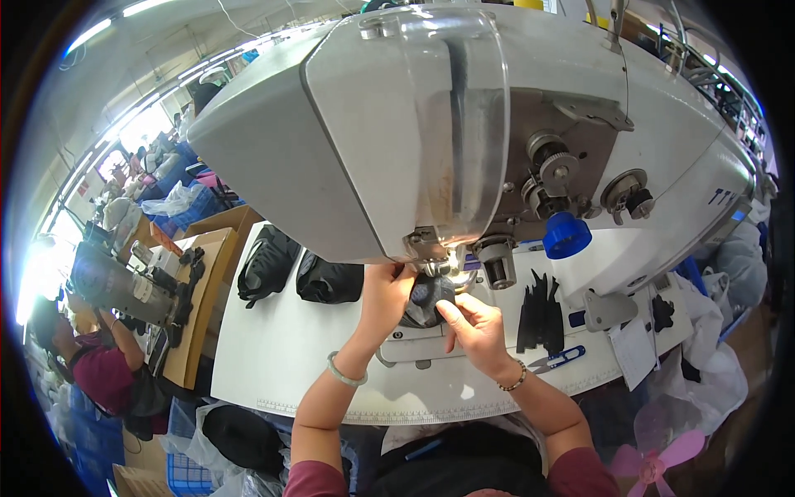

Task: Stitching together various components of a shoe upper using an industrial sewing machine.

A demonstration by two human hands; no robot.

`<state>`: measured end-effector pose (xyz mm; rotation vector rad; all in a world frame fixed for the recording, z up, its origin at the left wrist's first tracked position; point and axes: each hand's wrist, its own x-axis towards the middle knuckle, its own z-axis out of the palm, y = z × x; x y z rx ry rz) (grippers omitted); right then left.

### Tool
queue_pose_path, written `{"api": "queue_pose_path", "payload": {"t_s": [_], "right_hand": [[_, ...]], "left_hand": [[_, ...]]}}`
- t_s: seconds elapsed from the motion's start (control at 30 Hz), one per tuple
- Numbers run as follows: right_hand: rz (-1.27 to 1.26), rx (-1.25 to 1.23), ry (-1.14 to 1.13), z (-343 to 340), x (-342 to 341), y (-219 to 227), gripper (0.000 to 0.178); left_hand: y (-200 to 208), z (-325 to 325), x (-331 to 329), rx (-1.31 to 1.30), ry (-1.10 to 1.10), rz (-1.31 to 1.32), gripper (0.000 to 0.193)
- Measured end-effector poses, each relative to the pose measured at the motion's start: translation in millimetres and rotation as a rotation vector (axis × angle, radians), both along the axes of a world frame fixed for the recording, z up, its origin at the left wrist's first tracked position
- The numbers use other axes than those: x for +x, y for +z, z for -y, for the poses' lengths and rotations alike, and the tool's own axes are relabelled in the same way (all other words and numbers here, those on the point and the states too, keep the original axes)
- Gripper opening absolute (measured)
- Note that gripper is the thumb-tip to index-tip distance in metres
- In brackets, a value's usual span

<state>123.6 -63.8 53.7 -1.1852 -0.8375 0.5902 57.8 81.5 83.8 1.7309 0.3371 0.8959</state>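
Observation:
A dark grey and black fabric piece [424, 300] lies under the lit needle area of a large white sewing machine [356, 141]. My left hand [386, 291] is closed at the left edge of this piece, its fingertips partly hidden beneath the machine head. At the piece's right side my right hand [475, 325] pinches the edge between thumb and fingers. Just left of my left hand sit two black fabric items, one rounded [330, 279] and one longer [268, 263]. The stitching spot itself is too bright and covered to make out.
Right of my right hand lie black fabric strips [542, 313] and blue-handled thread snips [556, 359]. A paper sheet [633, 354] hangs over the table's right edge, near a pink fan [654, 460]. At left, a co-worker [103, 369] sits by another machine [124, 286].

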Motion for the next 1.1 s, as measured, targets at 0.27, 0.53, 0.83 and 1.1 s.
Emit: {"api": "queue_pose_path", "payload": {"t_s": [0.27, 0.53, 0.83, 1.1], "right_hand": [[0.292, -0.182, -0.475, 63, 27, -40, 0.008], [0.691, -0.484, -0.766, 116, 51, -66, 0.016], [0.838, -0.747, -0.645, 88, 40, -83, 0.022], [0.846, -0.509, -0.655, 79, 14, -75, 0.016]], "left_hand": [[-7, 5, 2, 0.026, 0.146, 0.065, 0.006], [-50, 15, -35, 0.959, 0.079, 0.309, 0.025], [-73, 34, -47, 1.284, 0.278, 0.384, 0.025], [-89, 95, -7, -0.267, -0.333, -0.415, 0.022]]}}
